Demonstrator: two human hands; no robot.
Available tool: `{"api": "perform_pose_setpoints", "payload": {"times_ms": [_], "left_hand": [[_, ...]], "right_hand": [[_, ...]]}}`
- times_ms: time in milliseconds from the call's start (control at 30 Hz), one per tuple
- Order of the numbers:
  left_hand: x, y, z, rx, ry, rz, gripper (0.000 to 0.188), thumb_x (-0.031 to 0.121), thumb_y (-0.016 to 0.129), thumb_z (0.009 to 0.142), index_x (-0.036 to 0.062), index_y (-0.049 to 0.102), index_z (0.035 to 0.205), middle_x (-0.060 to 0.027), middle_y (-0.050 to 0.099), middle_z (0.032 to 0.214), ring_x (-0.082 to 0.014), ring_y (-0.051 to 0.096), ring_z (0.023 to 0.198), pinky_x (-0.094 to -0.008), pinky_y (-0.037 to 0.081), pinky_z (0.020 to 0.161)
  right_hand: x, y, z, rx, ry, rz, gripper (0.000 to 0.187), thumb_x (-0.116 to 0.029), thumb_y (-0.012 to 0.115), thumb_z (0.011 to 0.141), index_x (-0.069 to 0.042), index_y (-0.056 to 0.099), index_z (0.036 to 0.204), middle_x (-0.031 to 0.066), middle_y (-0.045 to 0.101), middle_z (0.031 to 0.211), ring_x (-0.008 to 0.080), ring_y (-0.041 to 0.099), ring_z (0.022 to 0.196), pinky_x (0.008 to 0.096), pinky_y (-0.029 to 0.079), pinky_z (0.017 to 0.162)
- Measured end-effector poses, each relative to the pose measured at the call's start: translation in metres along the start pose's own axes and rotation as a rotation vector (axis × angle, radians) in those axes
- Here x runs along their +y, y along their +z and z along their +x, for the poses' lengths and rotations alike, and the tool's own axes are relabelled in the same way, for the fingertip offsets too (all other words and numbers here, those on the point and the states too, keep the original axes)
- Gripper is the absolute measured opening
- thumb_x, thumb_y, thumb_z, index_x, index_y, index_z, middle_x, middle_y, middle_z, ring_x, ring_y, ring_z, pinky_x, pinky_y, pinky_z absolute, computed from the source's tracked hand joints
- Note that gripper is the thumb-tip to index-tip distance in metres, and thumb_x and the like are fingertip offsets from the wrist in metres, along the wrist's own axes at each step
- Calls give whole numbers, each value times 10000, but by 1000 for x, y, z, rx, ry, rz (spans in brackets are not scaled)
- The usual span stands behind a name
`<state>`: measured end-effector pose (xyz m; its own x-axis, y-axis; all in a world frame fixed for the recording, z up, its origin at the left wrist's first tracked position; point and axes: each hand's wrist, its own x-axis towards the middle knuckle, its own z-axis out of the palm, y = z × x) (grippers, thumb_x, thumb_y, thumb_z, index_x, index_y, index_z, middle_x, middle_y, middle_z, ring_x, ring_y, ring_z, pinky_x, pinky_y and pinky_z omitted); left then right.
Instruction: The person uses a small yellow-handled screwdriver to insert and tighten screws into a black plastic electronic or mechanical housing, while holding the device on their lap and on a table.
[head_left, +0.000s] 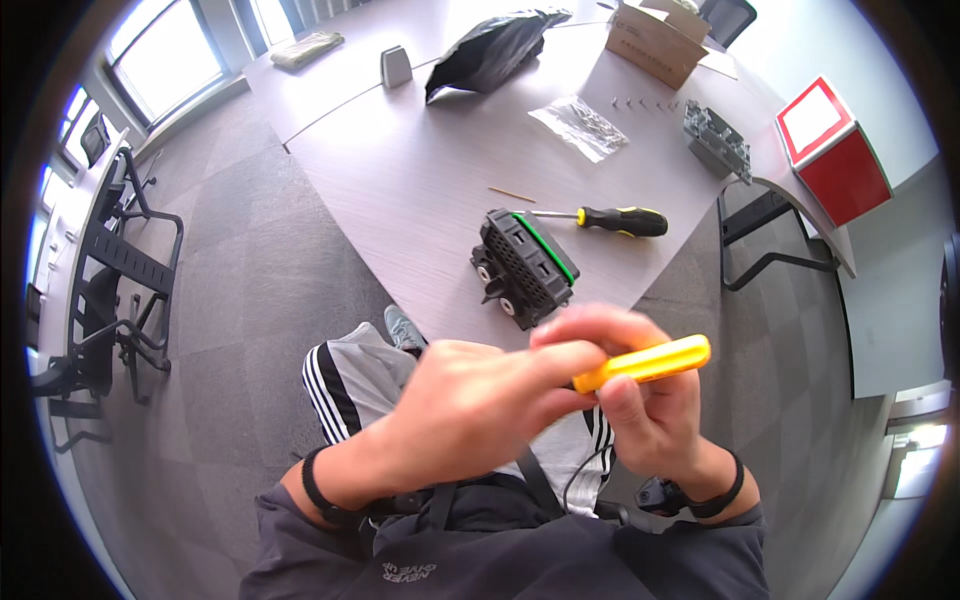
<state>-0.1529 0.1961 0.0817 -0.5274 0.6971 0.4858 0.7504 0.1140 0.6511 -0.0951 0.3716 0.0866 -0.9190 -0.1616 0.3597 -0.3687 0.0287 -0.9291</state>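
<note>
Just past the near corner of the table, my two hands meet around a yellow screwdriver handle [655, 362]. My right hand [650, 425] grips the handle between thumb and fingers. At its inner end, the closed fingers of my left hand [465, 405] pinch the tool and hide its shaft. Beyond them, a black multi-pin connector housing [520, 268] with a green seal strip lies on the table. A screwdriver [625, 221] with a black and yellow handle lies beside the housing, its shaft pointing left. A thin brown stick [512, 194] rests further back.
On the grey table [400, 200] are a clear bag of small parts [582, 128], a row of small screws [642, 103], a grey housing [716, 142], a black plastic bag [490, 52] and a cardboard box [655, 45]. A red and white box [835, 155] stands right.
</note>
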Motion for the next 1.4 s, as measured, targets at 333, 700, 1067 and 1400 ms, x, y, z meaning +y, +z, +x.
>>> {"api": "perform_pose_setpoints", "payload": {"times_ms": [333,700,1067,1400], "left_hand": [[-84,-23,15,121,-79,130,717,360,789,684,43,465,1238,-161,463,1261,-318,452,1188,-414,379,995],[-67,40,31,301,-263,192,758,263,895,537,29,392,1054,-138,490,1083,-236,553,902,-331,466,792],[-104,-25,153,-535,2,224,202,228,620,871,61,642,983,-84,636,884,-186,596,792,-299,486,734],[-116,31,185,-712,-86,258,329,230,579,869,13,558,1115,-141,632,864,-234,617,798,-347,494,714]], "right_hand": [[-17,-107,-32,520,-38,286,221,-243,348,1005,-55,463,1026,37,469,786,95,429,629,228,359,571],[5,-91,-4,811,104,316,392,-374,308,1005,-28,458,1115,-9,368,736,65,314,582,215,269,512],[-4,-96,-12,606,1,403,353,-376,263,1012,-70,439,1005,4,377,731,77,317,551,223,280,507],[-20,-110,-37,602,-59,317,327,-339,242,1018,-69,427,997,0,386,734,80,333,506,218,275,460]]}}
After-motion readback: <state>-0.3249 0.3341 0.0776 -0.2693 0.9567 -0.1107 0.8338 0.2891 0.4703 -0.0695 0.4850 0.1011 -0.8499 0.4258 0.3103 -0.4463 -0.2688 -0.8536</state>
